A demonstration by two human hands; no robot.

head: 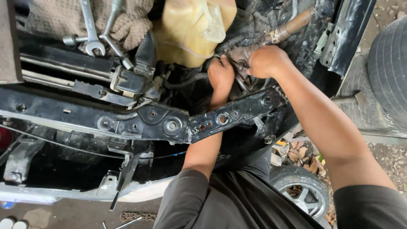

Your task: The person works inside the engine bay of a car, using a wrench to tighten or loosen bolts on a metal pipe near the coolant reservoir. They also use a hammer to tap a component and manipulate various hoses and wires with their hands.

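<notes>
Deep in the engine bay, both your hands work at one grimy metal fitting.

Your left hand [220, 76] reaches under the black perforated steel crossmember [169, 123], fingers curled against the dirty grey metal fitting [240, 57]; your right hand [266, 60] closes in a fist over it, just beside the yellowed plastic reservoir [186, 29]. Two chrome wrenches [91, 29] lie on a beige cloth.
</notes>
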